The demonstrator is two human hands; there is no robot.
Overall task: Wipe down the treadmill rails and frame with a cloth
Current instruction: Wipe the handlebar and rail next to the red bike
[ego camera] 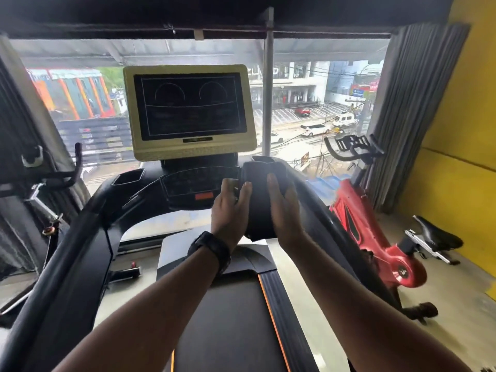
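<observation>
A dark cloth (259, 202) sits just off centre toward 1 o'clock, held upright between both hands in front of the treadmill (88, 237). The left hand (230, 210) lies flat against the cloth's 9 o'clock side, fingers straight, close together and pointing up. Its grip is spread, with nothing curled round the fabric. The right hand (285, 210) presses the 3 o'clock side with its palm turned inward and its fingers straight, so its grip is spread too. The cloth is sandwiched between the two palms. The right thumb is hidden behind the cloth. A black watch (212, 248) sits on the left wrist.

The cloth hangs at the top end of the right rail (330, 218), just below a cup holder (265, 159) at its 12 o'clock. I cannot tell whether the cloth touches the rail.

The console (188, 183) lies at 9 o'clock from the cloth and has an orange-red button (204, 196). Above it, at 12 o'clock, stands a dark screen (188, 111) in a pale gold frame. The left rail (69, 232) runs from 7 toward 10 o'clock. The belt (228, 318) fills 6 o'clock, with an orange stripe along its right edge.

A red bike (370, 229) stands on the floor at 3 o'clock, near a grey curtain (410, 103) and a yellow wall (461, 130). The window (308, 103) behind shows a street with parked cars.
</observation>
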